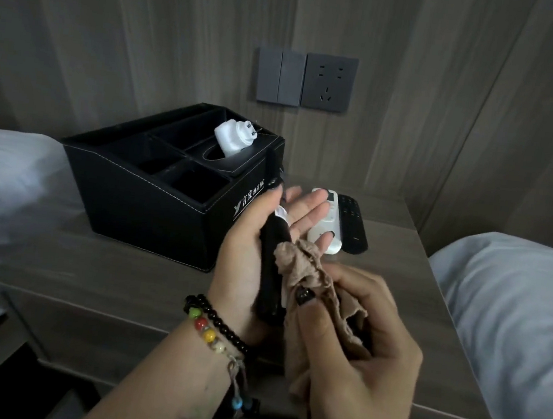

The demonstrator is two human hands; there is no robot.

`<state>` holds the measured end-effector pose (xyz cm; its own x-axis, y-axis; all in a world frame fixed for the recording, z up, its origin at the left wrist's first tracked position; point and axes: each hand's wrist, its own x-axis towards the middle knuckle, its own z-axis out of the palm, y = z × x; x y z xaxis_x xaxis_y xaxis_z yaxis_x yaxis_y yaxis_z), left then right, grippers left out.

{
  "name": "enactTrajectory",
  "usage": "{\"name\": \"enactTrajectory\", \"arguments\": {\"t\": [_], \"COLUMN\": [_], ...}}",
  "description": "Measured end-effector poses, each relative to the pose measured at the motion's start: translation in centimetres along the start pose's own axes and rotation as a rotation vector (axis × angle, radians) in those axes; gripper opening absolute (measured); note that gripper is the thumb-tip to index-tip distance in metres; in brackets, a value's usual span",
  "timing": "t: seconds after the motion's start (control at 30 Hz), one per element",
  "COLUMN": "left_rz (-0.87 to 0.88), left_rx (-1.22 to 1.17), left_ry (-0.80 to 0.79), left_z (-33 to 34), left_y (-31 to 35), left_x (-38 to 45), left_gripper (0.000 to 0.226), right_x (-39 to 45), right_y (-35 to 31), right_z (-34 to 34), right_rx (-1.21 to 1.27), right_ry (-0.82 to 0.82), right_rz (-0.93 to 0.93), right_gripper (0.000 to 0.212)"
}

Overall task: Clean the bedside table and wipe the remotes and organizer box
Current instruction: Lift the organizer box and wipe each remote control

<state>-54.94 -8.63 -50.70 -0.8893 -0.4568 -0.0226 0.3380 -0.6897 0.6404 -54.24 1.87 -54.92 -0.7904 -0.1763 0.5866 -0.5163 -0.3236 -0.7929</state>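
Above the bedside table: left hand, palm up, fingers straight, cradles a black remote; right hand grasps a tan cloth against it. Behind lie two remotes (white, black) beside the black organizer box.

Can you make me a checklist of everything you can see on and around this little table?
Surface: grey wood-look bedside table, top partly bare.
Job's things: black organizer box on the table; white remote and black remote lying side by side to its right; a third, dark remote in hand; tan cloth.
Clutter: white plug adapter sticking out of the box.
Grippers: left hand holds the dark remote on its palm, fingers straight; right hand grips the cloth against it.
Cables: nothing seen.
Surroundings: wall switch, wall socket, white bedding on both sides.
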Motion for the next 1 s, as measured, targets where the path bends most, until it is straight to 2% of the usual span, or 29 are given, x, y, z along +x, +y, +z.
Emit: {"name": "enactTrajectory", "arguments": {"t": [0.07,0.2,0.33,0.47,0.53,0.57,0.63,0.73,0.83,0.9,0.97,1.0], "left_rz": [-0.046,-0.171,-0.229,-0.267,-0.216,-0.18,-0.116,-0.037,-0.026,-0.035,-0.04,-0.02], "left_rx": [0.026,0.016,-0.058,-0.065,-0.014,0.046,0.235,0.57,0.916,1.306,1.826,1.986], "left_ry": [-0.063,-0.108,-0.08,-0.061,-0.028,0.003,0.109,0.259,0.358,0.354,0.382,0.407], "left_z": [-0.1,0.1,0.4,1.0,1.3,1.5,2.3,3.3,3.0,1.9,0.7,0.2], "left_y": [0.1,0.1,-0.2,-0.4,-0.1,0.3,1.3,2.4,2.2,1.7,1.1,0.7], "left_x": [-0.6,-2.2,-3.6,-4.0,-2.8,-1.8,0.4,4.3,8.5,11.4,13.1,13.6], "left_gripper": [0.057,0.057,0.061,0.054,0.051,0.047,0.037,0.025,0.019,0.03,0.044,0.048], "right_x": [-0.1,0.3,1.2,2.5,3.5,4.0,5.0,6.3,6.6,6.7,6.8,6.8], "right_y": [0.2,0.1,0.0,-0.5,-0.7,-0.7,-0.9,-0.8,0.1,0.7,1.4,1.6], "right_z": [0.2,0.1,-0.4,-1.9,-3.1,-3.8,-5.3,-7.2,-7.8,-7.6,-7.4,-7.3], "right_rx": [-0.03,-0.172,-0.222,-0.278,-0.253,-0.215,-0.164,-0.106,0.167,0.327,0.375,0.399], "right_ry": [0.031,0.055,0.072,0.097,0.161,0.209,0.271,0.271,0.241,0.221,0.221,0.217], "right_rz": [0.004,-0.119,-0.187,-0.258,-0.194,-0.104,0.105,0.36,0.698,0.865,0.931,0.942], "right_gripper": [0.022,0.023,0.023,0.022,0.018,0.019,0.017,0.006,0.01,0.016,0.019,0.019]}}
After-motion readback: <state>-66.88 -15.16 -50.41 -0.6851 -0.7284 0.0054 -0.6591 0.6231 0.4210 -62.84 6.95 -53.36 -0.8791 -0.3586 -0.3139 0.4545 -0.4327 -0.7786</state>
